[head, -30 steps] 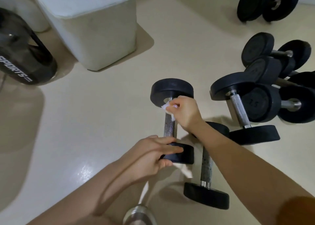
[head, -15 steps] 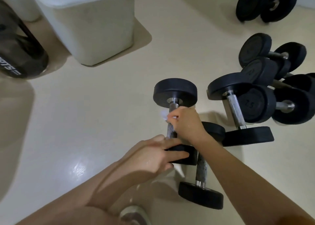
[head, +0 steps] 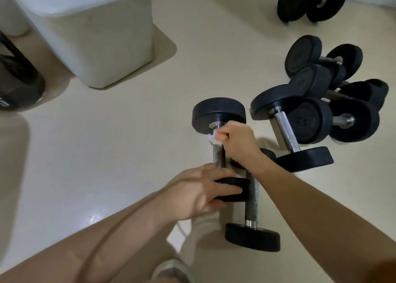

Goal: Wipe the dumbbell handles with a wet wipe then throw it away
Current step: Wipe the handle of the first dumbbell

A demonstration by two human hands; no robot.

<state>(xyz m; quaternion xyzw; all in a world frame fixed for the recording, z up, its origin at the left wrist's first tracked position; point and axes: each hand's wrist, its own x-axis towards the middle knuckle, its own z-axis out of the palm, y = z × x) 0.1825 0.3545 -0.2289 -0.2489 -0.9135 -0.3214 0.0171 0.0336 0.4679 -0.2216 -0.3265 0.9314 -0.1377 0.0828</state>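
Black-ended steel-handled dumbbell (head: 219, 156) is laid on the cream floor (head: 120, 154), its near end clasped between the fingers and thumb of the left hand (head: 199, 193). A crumpled white wet wipe (head: 211, 137) is pinched by the right hand (head: 237, 142) and pressed against the handle's far end, beside the far weight.

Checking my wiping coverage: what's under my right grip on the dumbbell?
A white wet wipe bunched against the far end of the dumbbell handle, beside the black end weight. The right grip covers most of the wipe and the handle beneath it.
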